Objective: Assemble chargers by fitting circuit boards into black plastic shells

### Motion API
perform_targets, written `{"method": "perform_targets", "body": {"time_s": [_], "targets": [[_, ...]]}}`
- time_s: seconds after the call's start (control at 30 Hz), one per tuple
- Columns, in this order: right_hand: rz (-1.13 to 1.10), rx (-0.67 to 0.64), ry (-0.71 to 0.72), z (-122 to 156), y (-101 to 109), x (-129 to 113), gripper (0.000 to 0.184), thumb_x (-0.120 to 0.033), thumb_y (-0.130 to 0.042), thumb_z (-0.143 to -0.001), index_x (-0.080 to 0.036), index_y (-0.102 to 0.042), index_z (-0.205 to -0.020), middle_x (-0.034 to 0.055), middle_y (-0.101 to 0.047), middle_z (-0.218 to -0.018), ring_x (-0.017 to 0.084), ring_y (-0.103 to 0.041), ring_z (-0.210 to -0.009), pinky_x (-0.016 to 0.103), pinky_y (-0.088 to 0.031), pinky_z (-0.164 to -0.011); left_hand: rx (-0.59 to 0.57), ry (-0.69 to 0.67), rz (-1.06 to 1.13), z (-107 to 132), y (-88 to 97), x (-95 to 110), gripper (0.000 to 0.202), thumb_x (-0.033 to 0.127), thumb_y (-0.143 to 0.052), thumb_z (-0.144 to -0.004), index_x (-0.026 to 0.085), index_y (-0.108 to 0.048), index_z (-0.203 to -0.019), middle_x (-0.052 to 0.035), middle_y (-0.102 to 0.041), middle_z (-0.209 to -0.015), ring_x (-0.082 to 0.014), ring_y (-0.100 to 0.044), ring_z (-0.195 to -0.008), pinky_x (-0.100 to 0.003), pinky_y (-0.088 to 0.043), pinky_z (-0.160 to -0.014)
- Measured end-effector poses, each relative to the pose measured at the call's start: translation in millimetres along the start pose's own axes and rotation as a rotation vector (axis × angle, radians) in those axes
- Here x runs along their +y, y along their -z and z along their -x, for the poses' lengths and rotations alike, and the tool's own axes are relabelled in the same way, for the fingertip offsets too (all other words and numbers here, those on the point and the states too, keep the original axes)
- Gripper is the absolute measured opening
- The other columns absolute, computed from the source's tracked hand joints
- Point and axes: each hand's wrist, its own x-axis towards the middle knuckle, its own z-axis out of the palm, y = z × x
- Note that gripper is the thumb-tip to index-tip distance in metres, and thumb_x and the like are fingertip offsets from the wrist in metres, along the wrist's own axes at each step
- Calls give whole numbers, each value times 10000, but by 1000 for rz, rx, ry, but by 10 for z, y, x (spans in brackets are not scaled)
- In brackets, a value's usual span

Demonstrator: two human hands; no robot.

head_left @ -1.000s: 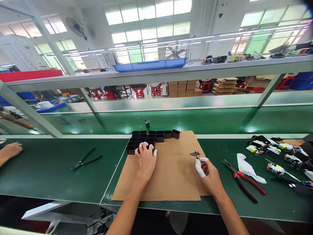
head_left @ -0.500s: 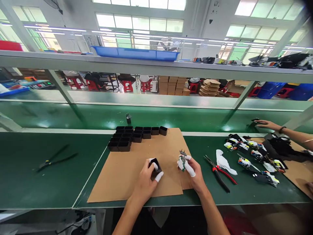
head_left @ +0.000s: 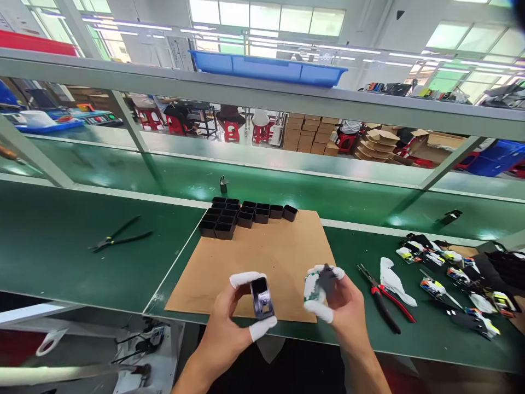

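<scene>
Two hands clamped: left hand (head_left: pixel 227 328) pinches a black box (head_left: pixel 262 298), right hand (head_left: pixel 348 312) grips a circuit board (head_left: pixel 310 286) beside it, apart; seemingly lining-up, calling for squared angles.

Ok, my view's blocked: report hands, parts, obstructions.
Left hand holds open black rectangular plastic box. Right hand holds white-and-green circuit board with black plate. Red-and-black metal pliers lie right of the hands, not between.

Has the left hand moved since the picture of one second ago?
Yes. Against the cardboard sheet, the left hand has come from the black boxes toward the sheet's near edge.
</scene>
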Motion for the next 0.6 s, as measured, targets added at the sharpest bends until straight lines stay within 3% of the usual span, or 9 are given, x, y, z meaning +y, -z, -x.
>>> {"method": "perform_targets", "body": {"time_s": [0.13, 0.27, 0.37, 0.47, 0.53, 0.6], "targets": [[534, 58, 75, 31, -151, -100, 463, -493, -966, -751, -329, -755, -1129, 49, -714, -933, 288, -643, -811, 478, -588, -774, 35, -7, -66, 87, 130, -75, 687, 333, -996, -716, 282, -701, -1335, -99, -772, -1370, -331, -736, -1292, -446, -639, -1093], [642, 90, 79, -10, -183, -46, 418, -519, -946, -747, -326, -773, -1075, 30, -644, -820, 261, -583, -696, 433, -558, -661, 51, 13, -103, 118, 168, -194, 737, 354, -1003, -704, 282, -717, -1380, -109, -761, -1410, -331, -754, -1257, -512, -599, -1151], [495, 11, 10, 12, -145, -56, 426, -498, -958, -755, -308, -782, -1093, 30, -672, -824, 260, -615, -734, 426, -578, -703, 39, 20, -97, 118, 135, -142, 719, 389, -1000, -709, 290, -740, -1373, -108, -775, -1386, -339, -753, -1263, -536, -580, -1169], [155, -132, -113, 119, -94, -176, 506, -511, -993, -730, -272, -781, -1121, 51, -740, -918, 263, -697, -819, 422, -625, -780, -1, 20, -49, 132, 79, 12, 674, 370, -1006, -703, 297, -761, -1327, -98, -800, -1321, -330, -774, -1219, -467, -643, -1092], [-76, -182, -167, 201, -53, -296, 636, -560, -1030, -652, -276, -778, -1163, 81, -768, -986, 260, -713, -767, 405, -632, -682, -42, 18, 0, 160, 46, 126, 656, 337, -1015, -692, 313, -764, -1299, -84, -808, -1298, -319, -777, -1211, -415, -660, -1059], [-206, -174, -134, 256, 0, -425, 744, -618, -1053, -566, -291, -785, -1179, 116, -774, -1009, 255, -691, -668, 391, -597, -535, -68, 21, 39, 203, 22, 226, 660, 316, -1027, -677, 324, -767, -1284, -76, -811, -1290, -316, -776, -1216, -402, -653, -1070]]}}
